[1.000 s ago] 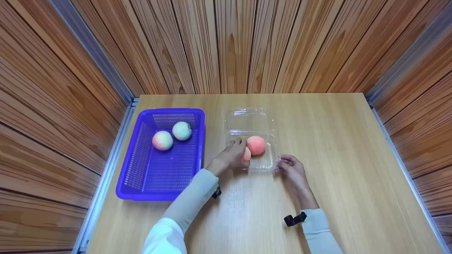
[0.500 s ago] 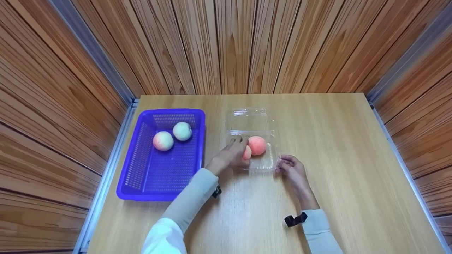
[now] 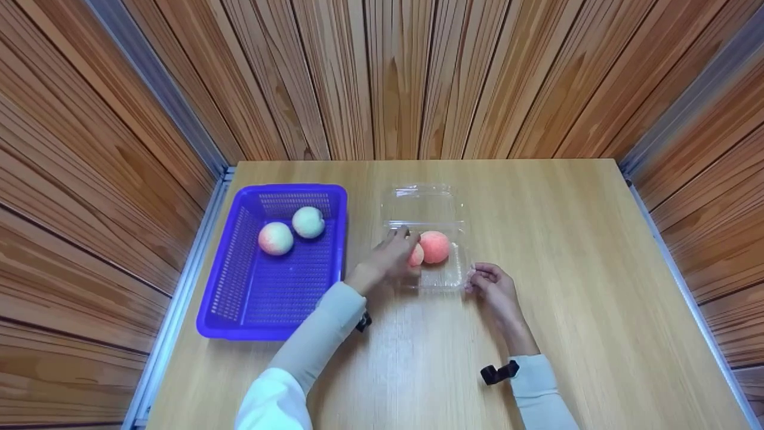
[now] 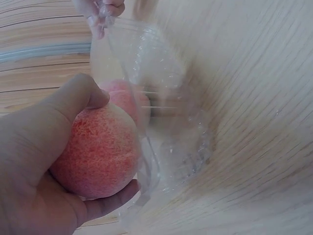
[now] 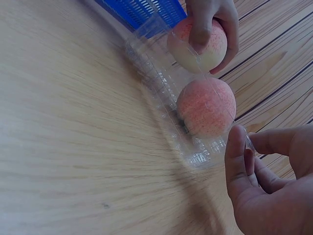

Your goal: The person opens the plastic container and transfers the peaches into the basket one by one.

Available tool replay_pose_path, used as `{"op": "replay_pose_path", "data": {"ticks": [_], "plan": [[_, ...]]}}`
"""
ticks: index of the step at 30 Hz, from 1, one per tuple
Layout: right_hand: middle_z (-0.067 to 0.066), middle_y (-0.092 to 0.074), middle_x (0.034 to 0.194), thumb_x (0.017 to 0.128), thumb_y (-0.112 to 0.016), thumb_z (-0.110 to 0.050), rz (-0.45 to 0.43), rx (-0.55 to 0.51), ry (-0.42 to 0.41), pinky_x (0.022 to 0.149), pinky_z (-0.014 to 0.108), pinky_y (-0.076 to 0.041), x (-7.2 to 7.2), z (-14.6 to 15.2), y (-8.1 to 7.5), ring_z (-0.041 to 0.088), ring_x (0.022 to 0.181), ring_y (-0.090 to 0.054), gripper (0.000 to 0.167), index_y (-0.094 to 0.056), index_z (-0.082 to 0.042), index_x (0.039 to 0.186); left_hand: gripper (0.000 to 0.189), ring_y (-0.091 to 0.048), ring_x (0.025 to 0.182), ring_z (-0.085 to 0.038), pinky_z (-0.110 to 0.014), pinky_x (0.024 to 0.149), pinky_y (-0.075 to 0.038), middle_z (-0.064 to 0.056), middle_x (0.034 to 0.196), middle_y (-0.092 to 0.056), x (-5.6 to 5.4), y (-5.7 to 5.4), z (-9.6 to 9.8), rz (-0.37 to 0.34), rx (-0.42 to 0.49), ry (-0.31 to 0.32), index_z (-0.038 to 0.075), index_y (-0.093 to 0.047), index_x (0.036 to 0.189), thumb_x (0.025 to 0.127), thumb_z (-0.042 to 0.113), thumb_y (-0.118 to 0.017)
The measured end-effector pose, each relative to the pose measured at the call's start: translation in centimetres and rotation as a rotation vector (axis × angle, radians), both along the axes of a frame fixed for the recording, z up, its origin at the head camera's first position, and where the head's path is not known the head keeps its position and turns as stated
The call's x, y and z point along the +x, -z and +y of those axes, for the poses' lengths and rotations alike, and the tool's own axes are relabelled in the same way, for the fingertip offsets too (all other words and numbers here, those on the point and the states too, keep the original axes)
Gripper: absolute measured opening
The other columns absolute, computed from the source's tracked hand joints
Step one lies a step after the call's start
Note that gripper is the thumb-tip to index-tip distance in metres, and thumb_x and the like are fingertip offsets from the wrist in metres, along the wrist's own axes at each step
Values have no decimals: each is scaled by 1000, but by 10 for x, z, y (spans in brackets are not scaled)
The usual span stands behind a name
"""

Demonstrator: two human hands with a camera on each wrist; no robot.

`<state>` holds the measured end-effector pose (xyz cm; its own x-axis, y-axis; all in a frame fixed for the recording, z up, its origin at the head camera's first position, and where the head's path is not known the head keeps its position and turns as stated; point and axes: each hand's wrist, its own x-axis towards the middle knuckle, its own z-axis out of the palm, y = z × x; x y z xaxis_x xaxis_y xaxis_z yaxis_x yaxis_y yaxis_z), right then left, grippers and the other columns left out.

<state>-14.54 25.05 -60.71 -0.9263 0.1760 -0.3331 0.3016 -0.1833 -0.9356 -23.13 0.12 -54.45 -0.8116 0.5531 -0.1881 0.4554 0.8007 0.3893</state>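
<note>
My left hand (image 3: 389, 255) grips a pink and cream peach (image 4: 100, 152), thumb on one side and fingers curled round the other. It holds this peach at the left part of a clear plastic clamshell box (image 3: 444, 279), whose lid (image 3: 421, 206) lies folded back. A second, pinker peach (image 5: 206, 107) sits in the box, to the right of the held one. At the box's near right corner my right hand (image 3: 494, 289) pinches the rim between thumb and fingers. In the head view, my left hand hides much of the held peach.
To the left stands a purple plastic basket (image 3: 271, 331) with perforated walls. Inside it are two pale peaches, one whitish peach (image 3: 308, 222) and one blushed peach (image 3: 276, 238). Wood-panelled walls (image 3: 394, 77) surround the wooden table (image 3: 567, 239) at the back and sides.
My left hand has shifted slightly left with its peach over the last half second. My right hand stays at the box corner, and the peach in the box looks unmoved.
</note>
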Motion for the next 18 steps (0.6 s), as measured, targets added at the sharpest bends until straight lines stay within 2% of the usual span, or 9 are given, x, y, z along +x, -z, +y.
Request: {"op": "replay_pose_path", "data": {"ticks": [9, 18], "plan": [[8, -65, 107, 103, -58, 4, -8, 13, -2, 79, 25, -62, 0, 0, -2, 11, 83, -68, 37, -51, 13, 138, 72, -49, 142, -41, -49, 117, -51, -22, 153, -50, -5, -8, -5, 67, -3, 26, 7, -51, 153, 92, 29, -82], [7, -66, 104, 102, -59, 5, -11, 14, -10, 79, 26, -62, 0, 1, 1, 11, 83, -68, 36, -51, 12, 137, 74, -43, 151, -48, -56, 121, -44, -25, 162, -45, -8, -17, -8, 44, 11, 7, 8, -50, 154, 92, 32, -83]]}}
